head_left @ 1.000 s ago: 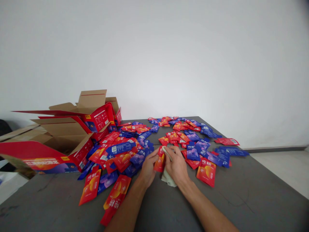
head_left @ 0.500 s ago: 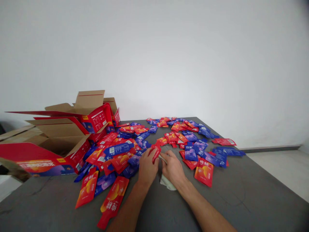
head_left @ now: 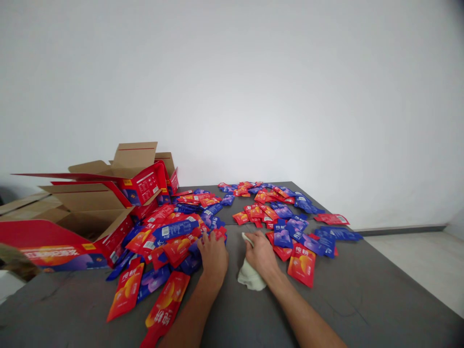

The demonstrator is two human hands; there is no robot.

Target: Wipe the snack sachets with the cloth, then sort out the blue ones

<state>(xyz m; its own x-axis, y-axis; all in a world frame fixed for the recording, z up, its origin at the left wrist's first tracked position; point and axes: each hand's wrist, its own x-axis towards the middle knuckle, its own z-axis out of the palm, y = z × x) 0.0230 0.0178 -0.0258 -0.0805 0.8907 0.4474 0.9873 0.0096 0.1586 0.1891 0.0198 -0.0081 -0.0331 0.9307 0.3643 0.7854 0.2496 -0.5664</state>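
My left hand reaches over the right edge of a heap of red and blue pouches, fingers apart. A red pouch lies at its fingertips, partly hidden by the hand. My right hand is closed around a pale, whitish cloth, which hangs down onto the grey table. To the left of my left forearm lie a red pouch with orange fruit on it and a blue pouch. Just right of my right hand is another red pouch.
Open red cardboard boxes stand on the left, with a further box behind. More red and blue pouches are spread over the right and back of the grey table. A white wall rises behind it.
My left hand has moved left, away from my right hand, bringing the red pouch to the heap and loosening its fingers. My right hand keeps the cloth. The view has shifted slightly.
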